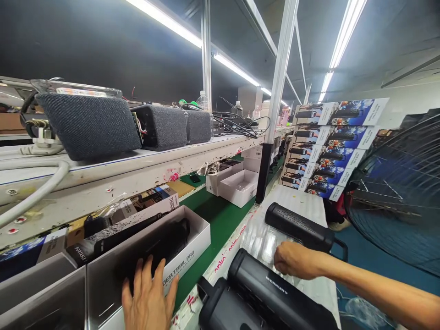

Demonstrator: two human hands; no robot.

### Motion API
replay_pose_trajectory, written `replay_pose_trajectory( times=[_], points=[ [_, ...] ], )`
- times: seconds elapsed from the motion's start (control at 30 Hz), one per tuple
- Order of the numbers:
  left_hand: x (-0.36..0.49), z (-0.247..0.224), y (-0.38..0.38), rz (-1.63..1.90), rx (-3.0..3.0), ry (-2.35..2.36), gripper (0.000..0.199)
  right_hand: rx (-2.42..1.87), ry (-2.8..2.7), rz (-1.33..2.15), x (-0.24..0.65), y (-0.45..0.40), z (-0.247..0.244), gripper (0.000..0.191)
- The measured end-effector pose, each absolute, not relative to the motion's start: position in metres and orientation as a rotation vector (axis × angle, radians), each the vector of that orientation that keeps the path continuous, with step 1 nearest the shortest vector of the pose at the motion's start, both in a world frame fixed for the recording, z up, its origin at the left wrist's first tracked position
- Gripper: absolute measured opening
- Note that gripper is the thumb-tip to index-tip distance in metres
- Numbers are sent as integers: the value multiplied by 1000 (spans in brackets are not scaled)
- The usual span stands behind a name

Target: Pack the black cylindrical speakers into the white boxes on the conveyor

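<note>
My left hand [147, 293] has its fingers spread over the near side of an open white box [197, 236] in which a black speaker [161, 245] lies. My right hand [292, 260] is closed above clear plastic wrap [264, 243] on the white side table. What its fingers hold, if anything, is hidden. Just beyond it lies a black speaker with a handle [299, 224]. Nearer to me, a black speaker marked MERKURY [280, 286] lies beside another dark speaker [227, 309].
Fabric-covered speakers [92, 123] and cables stand on a shelf [103, 176] above the green belt [220, 215]. An empty white box [240, 188] sits farther along. Printed boxes [333, 146] are stacked at the table's far end. A large fan [398, 192] stands at right.
</note>
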State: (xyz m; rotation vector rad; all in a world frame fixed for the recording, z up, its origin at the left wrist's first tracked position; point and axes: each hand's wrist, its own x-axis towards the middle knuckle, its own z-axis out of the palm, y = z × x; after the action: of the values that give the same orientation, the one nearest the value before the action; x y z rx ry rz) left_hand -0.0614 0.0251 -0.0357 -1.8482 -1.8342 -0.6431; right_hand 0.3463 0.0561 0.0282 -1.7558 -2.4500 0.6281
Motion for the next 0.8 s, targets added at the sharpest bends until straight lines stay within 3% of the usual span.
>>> replay_pose_trajectory(
  times=[0.23,0.5,0.57,0.7,0.8],
  points=[
    [-68,-40,27,-666,-1819,-1772,50,-1966,-2180,386,348,58,31,33],
    [-70,-29,14,-717,-1784,-1846,38,-1718,-2148,-284,360,61,60,50],
    [-68,-9,21,-703,-1801,-1944,40,-1547,-2115,-117,340,69,81,55],
    [-59,35,65,-502,-2006,-2187,48,-1259,-1875,587,263,104,114,60],
    [-60,41,109,-349,-2118,-2306,79,-1074,-1574,987,198,145,109,65]
  ],
)
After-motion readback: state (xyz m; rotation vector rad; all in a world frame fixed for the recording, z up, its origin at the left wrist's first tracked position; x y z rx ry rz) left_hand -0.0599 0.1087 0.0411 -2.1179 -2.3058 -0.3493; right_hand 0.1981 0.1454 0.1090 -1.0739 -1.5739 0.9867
